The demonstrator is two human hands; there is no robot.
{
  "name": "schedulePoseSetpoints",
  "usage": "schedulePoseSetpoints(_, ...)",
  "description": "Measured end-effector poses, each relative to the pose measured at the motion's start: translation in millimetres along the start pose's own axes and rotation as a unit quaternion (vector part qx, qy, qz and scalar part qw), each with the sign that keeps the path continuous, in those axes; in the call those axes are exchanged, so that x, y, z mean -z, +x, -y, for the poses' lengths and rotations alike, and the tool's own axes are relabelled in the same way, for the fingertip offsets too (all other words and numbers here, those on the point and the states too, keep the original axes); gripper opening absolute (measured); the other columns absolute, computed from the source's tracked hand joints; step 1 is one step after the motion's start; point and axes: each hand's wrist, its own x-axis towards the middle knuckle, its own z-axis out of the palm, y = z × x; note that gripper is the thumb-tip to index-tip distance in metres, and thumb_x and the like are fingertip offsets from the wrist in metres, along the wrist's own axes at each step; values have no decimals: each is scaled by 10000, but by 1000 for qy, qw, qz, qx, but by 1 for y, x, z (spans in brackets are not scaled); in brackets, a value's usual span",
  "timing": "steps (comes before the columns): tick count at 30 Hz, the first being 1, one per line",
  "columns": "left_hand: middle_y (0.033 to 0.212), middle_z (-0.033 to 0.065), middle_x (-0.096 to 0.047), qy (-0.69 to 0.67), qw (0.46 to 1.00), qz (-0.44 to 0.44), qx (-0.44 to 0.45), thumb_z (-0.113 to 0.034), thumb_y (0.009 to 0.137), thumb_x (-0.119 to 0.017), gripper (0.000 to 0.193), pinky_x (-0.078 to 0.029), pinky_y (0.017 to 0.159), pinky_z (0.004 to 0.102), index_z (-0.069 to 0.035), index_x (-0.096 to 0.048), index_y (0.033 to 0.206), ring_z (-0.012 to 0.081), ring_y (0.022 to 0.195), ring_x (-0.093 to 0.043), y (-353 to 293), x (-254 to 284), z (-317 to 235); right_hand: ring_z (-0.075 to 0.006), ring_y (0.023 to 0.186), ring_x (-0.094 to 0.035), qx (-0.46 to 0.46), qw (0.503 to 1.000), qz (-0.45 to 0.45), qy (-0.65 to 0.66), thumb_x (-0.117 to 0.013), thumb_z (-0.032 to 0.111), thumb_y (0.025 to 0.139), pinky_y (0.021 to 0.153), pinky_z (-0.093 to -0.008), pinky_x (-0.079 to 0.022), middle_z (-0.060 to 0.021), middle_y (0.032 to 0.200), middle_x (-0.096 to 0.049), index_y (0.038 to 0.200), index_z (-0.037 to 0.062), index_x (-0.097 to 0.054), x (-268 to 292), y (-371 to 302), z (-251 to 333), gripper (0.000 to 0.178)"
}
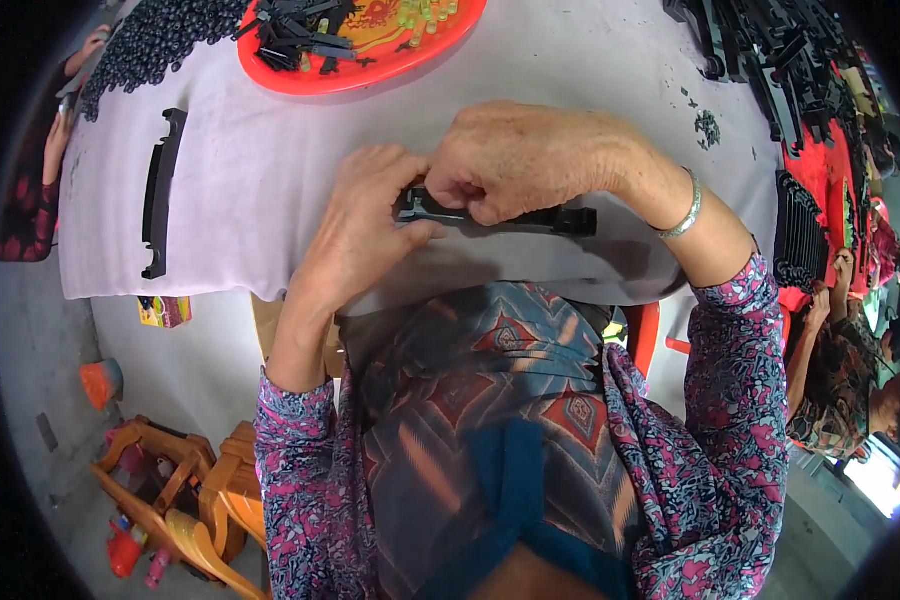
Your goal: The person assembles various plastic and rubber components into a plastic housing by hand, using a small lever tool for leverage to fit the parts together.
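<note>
Black strip in two hands, on a cloth-covered table

Item 1: black strip (555, 221), notched, lying crosswise at the near part of the pale cloth (270, 180), just in front of the person's body.

Item 2: left hand (360, 215), gripping the strip's left end, thumb on the near side and fingers on the far side.

Item 3: right hand (530, 155), clenched, knuckles bent over the strip's left half — whether a small piece is pinched inside cannot be told (the fingertips are hidden).

Handling note: the work seems to be pressing or fitting at that spot. Best done, in my judgement, with the strip flat on the cloth, the left grip firm near the point of pressure, and the push straight down — a slanted push could twist the strip or make it slide.

Surroundings: a second black strip (161, 195), apart at left; a red tray (315, 86) with small black pieces (305, 35) and yellowish pieces (425, 18); a heap of black beads (160, 45).

Markings: the tray bears a printed yellow-and-red pattern; a small yellow-and-pink box (167, 312) below the table edge is printed, its lettering too small to read. None legible on the strip.
</note>
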Motion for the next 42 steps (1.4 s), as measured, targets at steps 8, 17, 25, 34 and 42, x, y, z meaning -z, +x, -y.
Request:
schedulePoseSetpoints(8, 886, 122, -543, 12, 1000, 6, 8, -58, 620, -812, 399, -403, 869, 427, -41, -625, 972, 349, 909, -512, -1, 1, 0, -363, 664, -558, 11, 1000, -5, -19, -660, 74, 674, 622, -454, -426, -176, 636, -561, 702, -2, -600, -3, 2, -1, 101)
schedulePoseSetpoints(17, 892, 108, -538, 12, 1000, 21, -11, -38, 636, -805, 343, -386, 889, 414, -60, -645, 939, 333, 929, -505, 0, 1, -1, -386, 660, -546, -17, 999, 3, -35, -643, 70, 670, 615, -471, -412, -189, 620, -523, 671, -21, -537, 3, 0, 8, 140)
schedulePoseSetpoints(25, 894, 85, -536, 20, 999, 0, -39, -19, 640, -800, 375, -368, 914, 427, -68, -631, 971, 302, 940, -517, -4, -4, -2, -343, 749, -607, 7, 993, -34, -116, -659, 62, 720, 660, -446, -455, -118, 754, -581, 694, 29, -564, -19, -14, 7, 103)
schedulePoseSetpoints(34, 895, 75, -520, 20, 998, 23, -52, 9, 646, -767, 376, -366, 942, 418, -68, -615, 981, 286, 955, -527, -2, -3, -2, -313, 808, -656, -14, 979, -144, -142, -614, 78, 795, 712, -447, -490, -92, 805, -626, 797, 84, -667, -35, -32, 9, 53)
schedulePoseSetpoints(42, 976, 93, -566, 35, 997, 29, -60, 30, 615, -778, 450, -398, 936, 419, -54, -614, 1025, 321, 988, -532, -2, -3, -4, -247, 832, -653, -4, 968, -98, -230, -631, 87, 805, 762, -401, -471, -55, 839, -607, 827, 111, -672, -34, -43, 12, 53)
